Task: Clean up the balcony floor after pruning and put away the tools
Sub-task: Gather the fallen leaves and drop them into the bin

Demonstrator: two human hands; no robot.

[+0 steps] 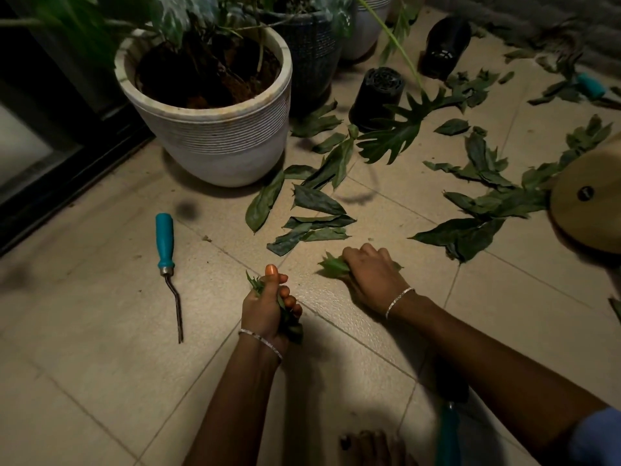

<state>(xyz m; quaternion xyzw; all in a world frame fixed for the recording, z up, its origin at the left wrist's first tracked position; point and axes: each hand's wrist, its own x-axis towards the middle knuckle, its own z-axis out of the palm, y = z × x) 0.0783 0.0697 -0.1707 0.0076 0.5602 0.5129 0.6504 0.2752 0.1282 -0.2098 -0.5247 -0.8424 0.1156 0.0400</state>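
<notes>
bare tile floor [84,364] open at left and near side. door frame [67,169] runs along left edge, white pot [215,146] behind. cut leaves [316,203] scattered centre to right, up to wooden stool [591,213]. teal-handled weeder [166,257] flat on tiles, left of hands. left hand [268,307] raised, thumb up, grip clenched round leaf bunch [289,324]. right hand [369,274] palm down on floor, grip curled over leaf clump [331,265].

dim light on a beige tiled floor [100,381]; a dark sliding door frame [67,156] runs along the left, a grey wall [537,15] far right.
</notes>
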